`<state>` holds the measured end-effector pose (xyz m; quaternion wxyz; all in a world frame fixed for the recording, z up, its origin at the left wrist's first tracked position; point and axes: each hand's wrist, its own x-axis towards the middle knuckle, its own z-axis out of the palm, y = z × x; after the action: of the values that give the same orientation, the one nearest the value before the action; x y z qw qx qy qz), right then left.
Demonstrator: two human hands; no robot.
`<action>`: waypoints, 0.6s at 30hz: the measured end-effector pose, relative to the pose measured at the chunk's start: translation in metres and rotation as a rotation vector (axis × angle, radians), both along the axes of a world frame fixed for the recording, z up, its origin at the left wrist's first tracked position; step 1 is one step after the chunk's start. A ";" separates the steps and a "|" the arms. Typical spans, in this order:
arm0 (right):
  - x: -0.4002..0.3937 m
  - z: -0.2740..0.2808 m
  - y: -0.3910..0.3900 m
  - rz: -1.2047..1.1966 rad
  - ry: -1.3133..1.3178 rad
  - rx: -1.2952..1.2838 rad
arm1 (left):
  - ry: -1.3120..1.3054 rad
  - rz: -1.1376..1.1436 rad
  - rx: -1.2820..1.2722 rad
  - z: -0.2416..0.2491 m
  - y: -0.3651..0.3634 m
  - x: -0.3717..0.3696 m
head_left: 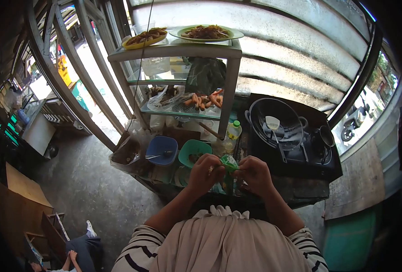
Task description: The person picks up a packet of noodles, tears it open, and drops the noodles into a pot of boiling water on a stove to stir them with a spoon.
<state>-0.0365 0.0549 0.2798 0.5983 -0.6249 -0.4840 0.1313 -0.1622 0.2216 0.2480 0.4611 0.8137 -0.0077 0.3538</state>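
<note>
Between both hands is a small green packet, held up over the counter's front edge. My left hand pinches its left side and my right hand pinches its right side. The packet shows a whitish part on top; its contents cannot be made out. Just behind my left hand stands a green bowl with something brown in it. Left of that is a blue bowl with a spoon in it. A bottle with a green cap stands behind the packet.
A wok with a ladle sits on the black stove at right, a small pan beside it. A glass cabinet holds sausages, with two plates of food on top. Another person's hands show at lower left.
</note>
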 end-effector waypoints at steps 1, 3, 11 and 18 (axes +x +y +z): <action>0.001 0.002 -0.002 -0.014 -0.026 0.026 | -0.086 0.029 0.018 0.000 -0.001 0.003; 0.001 0.003 -0.007 -0.038 -0.030 0.046 | -0.177 0.047 0.038 -0.001 -0.004 0.010; -0.002 -0.008 -0.018 -0.092 0.032 0.118 | -0.410 0.011 -0.065 -0.008 -0.017 0.021; -0.004 -0.008 -0.014 0.005 0.391 0.198 | -0.411 -0.037 -0.182 -0.013 -0.012 0.019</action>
<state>-0.0403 0.0407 0.2721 0.7389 -0.5247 -0.3708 0.2032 -0.1431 0.2100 0.2346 0.5278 0.6793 -0.0846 0.5029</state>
